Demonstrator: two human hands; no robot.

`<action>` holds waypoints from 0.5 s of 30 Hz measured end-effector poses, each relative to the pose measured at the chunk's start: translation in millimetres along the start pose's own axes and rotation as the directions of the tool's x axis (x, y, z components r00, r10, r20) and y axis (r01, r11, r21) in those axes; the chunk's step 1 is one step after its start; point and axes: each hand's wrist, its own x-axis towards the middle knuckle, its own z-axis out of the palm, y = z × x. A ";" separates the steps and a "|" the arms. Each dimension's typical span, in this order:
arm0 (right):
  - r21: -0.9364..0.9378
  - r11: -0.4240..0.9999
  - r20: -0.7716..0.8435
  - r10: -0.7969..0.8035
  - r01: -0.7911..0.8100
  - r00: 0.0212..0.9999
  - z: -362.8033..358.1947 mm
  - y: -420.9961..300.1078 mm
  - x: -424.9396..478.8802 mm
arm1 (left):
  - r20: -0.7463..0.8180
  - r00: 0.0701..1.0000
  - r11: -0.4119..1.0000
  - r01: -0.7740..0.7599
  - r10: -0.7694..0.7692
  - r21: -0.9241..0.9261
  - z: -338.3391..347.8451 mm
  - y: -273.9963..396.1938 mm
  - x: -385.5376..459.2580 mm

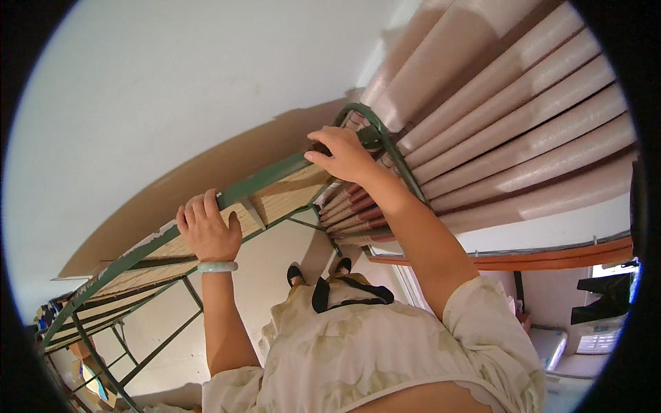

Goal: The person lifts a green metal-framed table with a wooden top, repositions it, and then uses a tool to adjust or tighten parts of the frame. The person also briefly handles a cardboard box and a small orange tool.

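The green metal frame of a bunk bed (266,179), its paint chipped in places, runs from lower left to upper centre along a white wall. My left hand (209,227), with a pale bangle at the wrist, lies over the upper rail, its fingers curled over the far side. Farther right, near the curved corner post, my right hand (341,152) rests at the rail with thumb and forefinger apart; whether it grips the rail cannot be told. Below the rail, wooden slats or boards (289,191) show.
Long pinkish curtains (506,124) hang close to the bed's right end. Cardboard boxes (85,361) stand beneath the frame at lower left. An orange strip (557,257) borders an opening at right, with dark clothing (601,297) hanging beyond. My feet stand on the pale floor (268,258).
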 end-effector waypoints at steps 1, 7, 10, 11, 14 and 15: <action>0.012 0.998 0.053 0.053 -0.054 0.997 2.9 1.1 1.3 | 0.001 1.000 1.000 0.009 -0.009 -0.002 0.0 -0.8 -0.1; -0.015 0.985 0.036 0.172 -0.172 0.984 12.4 -6.5 4.0 | 0.005 1.000 0.999 0.018 -0.018 -0.042 -2.3 -2.9 0.8; 0.024 0.965 0.060 0.260 -0.261 0.964 17.0 -4.6 4.5 | -0.010 1.000 0.998 0.007 -0.008 -0.061 -0.3 -4.7 0.6; 0.037 0.962 0.049 0.270 -0.271 0.962 17.2 -3.5 5.1 | -0.008 1.000 0.998 0.002 -0.002 -0.062 0.0 -3.4 1.9; 0.084 0.941 0.069 0.323 -0.328 0.944 11.6 -5.1 5.2 | 0.014 1.000 0.996 0.021 -0.020 -0.082 -0.6 -1.2 4.3; 0.102 0.929 0.120 0.343 -0.355 0.932 8.0 -7.4 8.8 | 0.010 1.000 0.998 0.026 -0.025 -0.057 -2.5 -1.5 5.2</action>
